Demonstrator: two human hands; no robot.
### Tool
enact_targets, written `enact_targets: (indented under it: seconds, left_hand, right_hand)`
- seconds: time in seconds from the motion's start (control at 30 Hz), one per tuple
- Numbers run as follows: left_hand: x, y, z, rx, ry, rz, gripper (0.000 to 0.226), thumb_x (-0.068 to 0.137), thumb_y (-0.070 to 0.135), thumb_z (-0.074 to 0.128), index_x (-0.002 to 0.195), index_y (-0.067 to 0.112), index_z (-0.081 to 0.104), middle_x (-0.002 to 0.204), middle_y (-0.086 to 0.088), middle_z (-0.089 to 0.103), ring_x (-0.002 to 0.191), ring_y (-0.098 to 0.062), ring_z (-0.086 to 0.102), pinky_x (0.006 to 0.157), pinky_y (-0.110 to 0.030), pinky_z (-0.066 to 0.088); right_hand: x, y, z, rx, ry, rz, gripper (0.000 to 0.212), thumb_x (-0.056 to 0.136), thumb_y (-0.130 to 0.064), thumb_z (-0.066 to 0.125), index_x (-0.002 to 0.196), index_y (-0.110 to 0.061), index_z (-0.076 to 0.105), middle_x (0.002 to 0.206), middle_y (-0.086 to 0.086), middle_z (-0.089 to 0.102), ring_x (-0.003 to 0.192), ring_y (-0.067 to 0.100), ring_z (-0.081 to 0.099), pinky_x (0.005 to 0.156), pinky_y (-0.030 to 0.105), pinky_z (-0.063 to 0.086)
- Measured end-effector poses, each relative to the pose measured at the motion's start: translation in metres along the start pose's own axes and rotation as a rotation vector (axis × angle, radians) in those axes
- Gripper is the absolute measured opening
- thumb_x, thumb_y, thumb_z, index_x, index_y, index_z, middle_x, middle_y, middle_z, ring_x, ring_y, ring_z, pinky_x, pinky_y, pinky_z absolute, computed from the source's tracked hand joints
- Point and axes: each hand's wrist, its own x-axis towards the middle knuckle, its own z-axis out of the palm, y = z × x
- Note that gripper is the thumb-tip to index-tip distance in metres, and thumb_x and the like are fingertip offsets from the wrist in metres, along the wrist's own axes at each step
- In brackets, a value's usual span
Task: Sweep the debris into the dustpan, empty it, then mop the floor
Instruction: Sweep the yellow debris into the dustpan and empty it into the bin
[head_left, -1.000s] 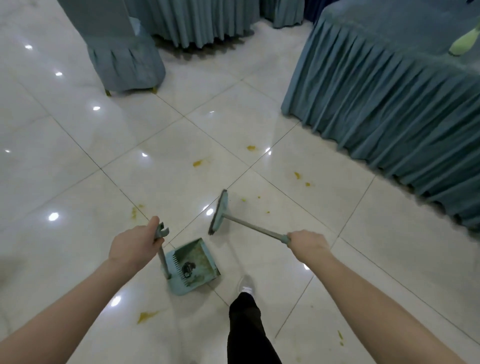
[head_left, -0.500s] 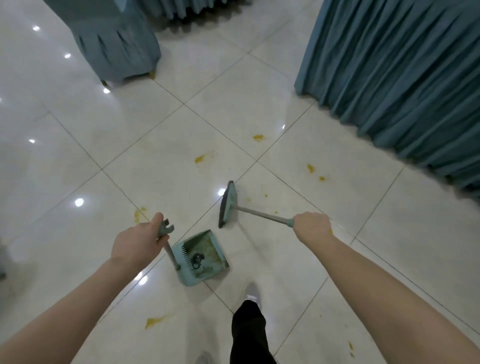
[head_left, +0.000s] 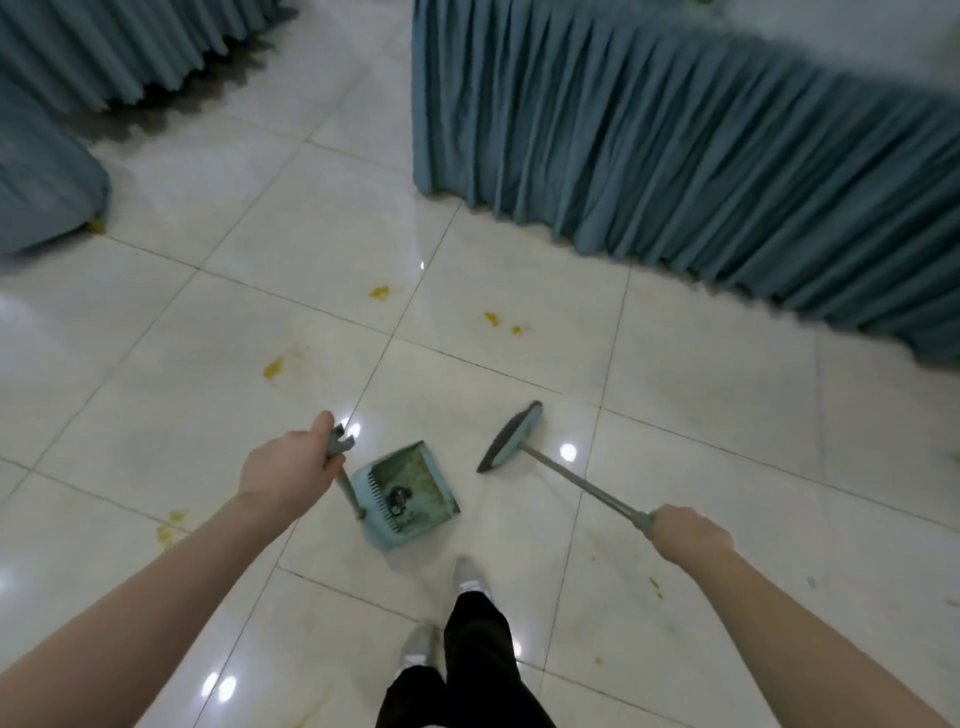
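Right hand clenched on broom handle — shaft runs up-left, head just right of dustpan, apart. Left hand grips the dustpan's upright handle. Yellow debris lies beyond both, toward the skirted desk. Glossy tiled floor.

Left hand grips the dustpan handle; right hand grips the broom; yellow debris dots the floor.

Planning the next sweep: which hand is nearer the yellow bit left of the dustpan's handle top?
Left. The left hand sits just below-right of that bit; the right hand is far across, past the dustpan.
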Motion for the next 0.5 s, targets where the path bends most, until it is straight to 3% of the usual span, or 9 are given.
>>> enact_targets:
  seconds: [0.13,0.27,0.33,0.5]
  left_hand:
    - [-0.011,0.008,0.005,0.008,0.017,0.095,0.027,0.094,0.039,0.048,0.107,0.019,0.037,0.091,-0.008,0.066,0.076,-0.033,0.062,0.056,-0.031,0.043]
    - [-0.035,0.011,0.018,-0.006,0.036,0.169,0.027,0.094,0.038,0.049,0.109,0.018,0.039,0.091,-0.010,0.066,0.079,-0.034,0.064,0.059,-0.033,0.045]
    - [-0.047,0.008,0.024,-0.010,0.047,0.196,0.025,0.094,0.037,0.048,0.107,0.018,0.039,0.089,-0.010,0.066,0.077,-0.034,0.064,0.058,-0.033,0.046]
    - [-0.071,-0.003,0.032,-0.018,0.062,0.212,0.025,0.094,0.038,0.049,0.106,0.019,0.039,0.090,-0.009,0.067,0.076,-0.034,0.064,0.058,-0.033,0.046]
  right_hand:
    - [-0.057,0.059,0.053,0.050,-0.012,0.129,0.022,0.101,-0.035,0.042,0.090,-0.021,0.055,0.082,-0.005,0.056,0.076,0.017,0.059,0.071,0.028,0.047]
    - [-0.106,0.093,0.091,-0.046,0.019,0.201,0.023,0.101,-0.032,0.044,0.112,-0.020,0.061,0.080,-0.006,0.047,0.094,0.018,0.064,0.077,0.028,0.048]
    - [-0.125,0.098,0.099,-0.106,0.022,0.212,0.024,0.101,-0.029,0.044,0.116,-0.019,0.061,0.073,-0.008,0.041,0.089,0.017,0.062,0.075,0.027,0.049]
    - [-0.149,0.102,0.112,-0.112,0.052,0.245,0.021,0.100,-0.036,0.046,0.104,-0.024,0.062,0.073,-0.009,0.048,0.088,0.016,0.066,0.070,0.026,0.047]
